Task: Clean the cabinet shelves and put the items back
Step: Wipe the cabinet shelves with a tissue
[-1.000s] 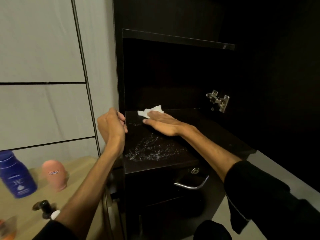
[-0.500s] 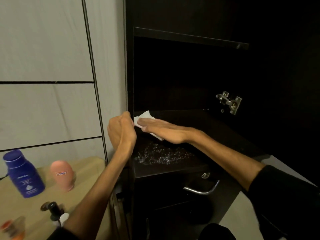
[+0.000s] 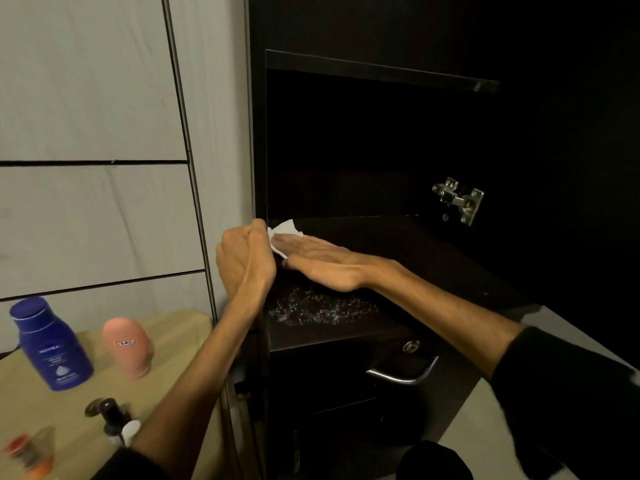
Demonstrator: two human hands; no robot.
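One white tissue lies at the far-left corner of the dark cabinet shelf, pressed flat under the right hand, fingers straight and pointing left. The left hand, a loose empty fist, rests at the shelf's left edge. Left of the shelf, one blue lotion bottle and one pink bottle stand upright on the surface.

Grey panelled wall on the left with dark seams. Metal hinge on the cabinet's inner right side. Curved metal handle below the shelf front, small round lock just above it. Pale floor at lower right.
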